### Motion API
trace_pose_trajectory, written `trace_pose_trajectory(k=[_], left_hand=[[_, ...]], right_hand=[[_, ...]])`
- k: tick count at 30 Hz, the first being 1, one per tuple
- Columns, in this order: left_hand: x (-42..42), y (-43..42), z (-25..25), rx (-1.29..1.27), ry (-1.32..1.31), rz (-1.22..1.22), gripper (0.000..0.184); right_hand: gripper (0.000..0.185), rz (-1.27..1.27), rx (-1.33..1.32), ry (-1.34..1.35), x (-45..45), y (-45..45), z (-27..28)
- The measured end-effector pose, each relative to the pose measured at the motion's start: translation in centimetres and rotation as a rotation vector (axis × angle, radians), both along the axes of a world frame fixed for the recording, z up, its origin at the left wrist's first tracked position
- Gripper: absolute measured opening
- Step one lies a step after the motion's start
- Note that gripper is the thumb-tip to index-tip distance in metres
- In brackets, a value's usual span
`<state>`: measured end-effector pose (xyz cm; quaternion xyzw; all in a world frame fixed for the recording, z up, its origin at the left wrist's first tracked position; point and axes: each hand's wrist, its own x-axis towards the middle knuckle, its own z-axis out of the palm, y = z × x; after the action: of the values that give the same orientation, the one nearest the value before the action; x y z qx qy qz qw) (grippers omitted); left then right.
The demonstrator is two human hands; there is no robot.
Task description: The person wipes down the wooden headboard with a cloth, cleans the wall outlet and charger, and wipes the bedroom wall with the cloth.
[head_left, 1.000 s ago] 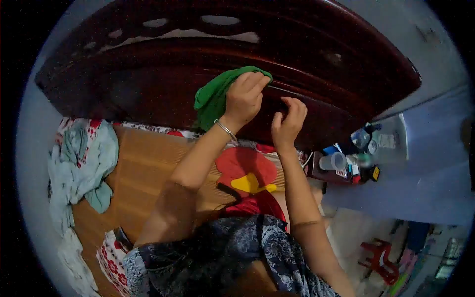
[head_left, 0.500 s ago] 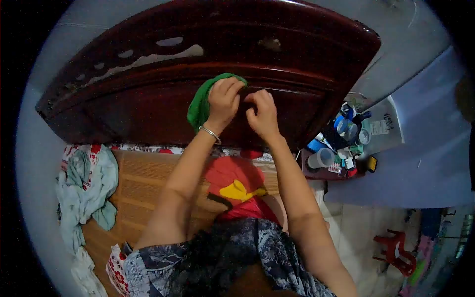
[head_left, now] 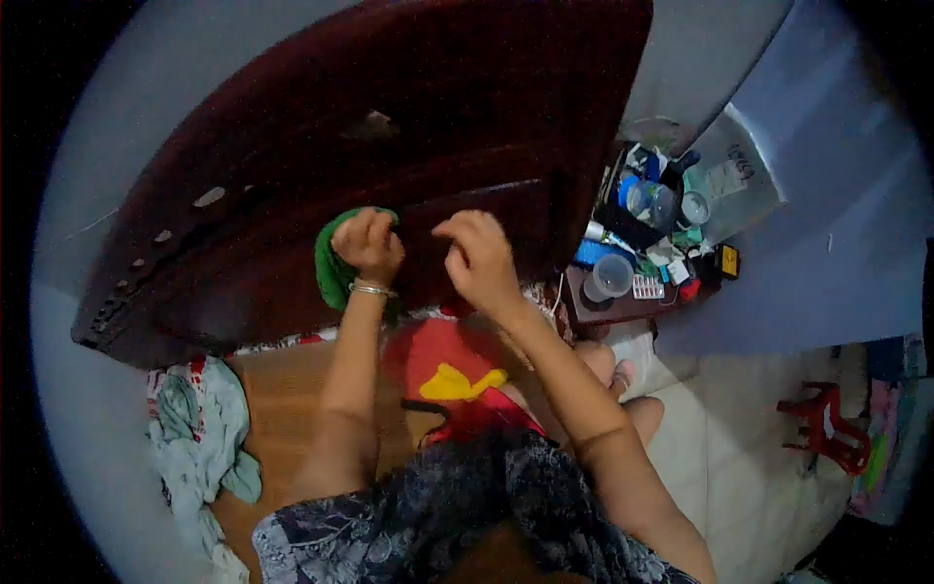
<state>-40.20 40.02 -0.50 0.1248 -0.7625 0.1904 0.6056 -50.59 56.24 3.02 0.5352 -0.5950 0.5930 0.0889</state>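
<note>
Your left hand [head_left: 368,245], left of frame centre, is bunched around green cloth [head_left: 333,274]; your right hand [head_left: 482,258], mid-frame, is half-curled, empty.

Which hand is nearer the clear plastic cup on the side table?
Right. The right hand is raised to the left of the cup, apart from it; the left hand is farther left, holding the green cloth.

Left fingers [head_left: 364,232] clutch a green cloth [head_left: 331,274] before the dark headboard [head_left: 467,117].
</note>
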Motion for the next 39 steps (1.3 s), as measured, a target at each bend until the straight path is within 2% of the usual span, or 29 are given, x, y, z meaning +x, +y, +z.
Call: trace_pose_trajectory(k=[2,4,6,8,10,12,14,17,19,22,24,26,27,30,32,34,35,36,37,39], left_hand=[[-0.1,-0.3,0.6,0.022,-0.034,0.015,0.02],[-1.0,0.4,1.5,0.026,-0.049,0.043,0.018],[-2.8,2.0,2.9,0.195,-0.084,-0.16,0.015],[-5.9,3.8,4.4,0.173,-0.128,-0.186,0.011],[-8.8,6.3,7.2,0.248,-0.185,-0.389,0.013],[-11.1,7.1,8.1,0.206,-0.19,-0.292,0.014],[-12.3,7.4,8.7,0.111,-0.138,-0.174,0.013],[-12.3,7.1,8.7,0.178,-0.151,-0.136,0.019],[-12.2,7.9,9.5,0.356,-0.099,-0.132,0.016],[-13.7,9.3,10.8,0.491,0.04,-0.189,0.011],[-15.0,10.2,14.2,0.436,-0.074,-0.265,0.009],[-14.6,9.8,14.0,0.424,-0.137,-0.27,0.01],[-14.4,9.7,14.1,0.425,-0.154,-0.267,0.011],[-13.5,10.0,18.2,0.446,-0.302,-0.209,0.018],[-11.9,9.8,22.7,0.479,-0.344,-0.332,0.025],[-12.3,9.5,22.0,0.426,-0.237,-0.201,0.02],[-13.0,9.1,22.0,0.342,-0.111,-0.161,0.018],[-13.7,8.6,21.9,0.262,0.017,-0.115,0.017],[-13.4,8.6,24.5,0.339,-0.036,-0.087,0.014],[-12.7,8.2,25.9,0.448,-0.099,-0.043,0.013]], right_hand=[[0.026,-0.031,0.041,-0.056,-1.4,0.7,0.4],[0.024,0.086,-0.001,-0.222,-2.9,0.3,1.1],[0.024,0.174,0.019,-0.251,-4.7,0.0,0.9],[0.025,0.307,0.0,-0.223,-6.2,0.2,0.6],[0.028,0.365,0.019,-0.236,-7.5,0.6,-0.2],[0.03,0.44,0.278,-0.201,-8.6,1.8,0.0],[0.033,0.477,0.246,-0.276,-9.9,3.4,0.4],[0.036,0.319,0.163,-0.286,-12.6,6.9,2.1],[0.019,0.183,0.222,-0.484,-15.0,8.7,4.3],[0.017,-0.011,0.28,-0.663,-18.5,8.6,4.6],[0.019,-0.031,0.365,-0.875,-20.3,7.0,4.4],[0.024,0.039,0.521,-0.678,-21.9,5.9,2.8],[0.024,0.049,0.544,-0.667,-22.3,5.4,1.9],[0.031,0.023,0.649,-0.514,-24.2,2.2,0.1],[0.039,0.55,0.575,-0.982,-24.2,0.6,-1.0],[0.044,0.865,0.665,-0.988,-25.4,-0.9,0.5],[0.047,1.017,0.716,-0.982,-26.0,-1.7,1.4],[0.047,1.119,0.455,-0.484,-25.5,-2.0,3.5],[0.039,1.087,0.704,-0.627,-25.2,-2.4,4.4],[0.037,1.054,0.789,-0.49,-23.1,-4.4,12.5]])
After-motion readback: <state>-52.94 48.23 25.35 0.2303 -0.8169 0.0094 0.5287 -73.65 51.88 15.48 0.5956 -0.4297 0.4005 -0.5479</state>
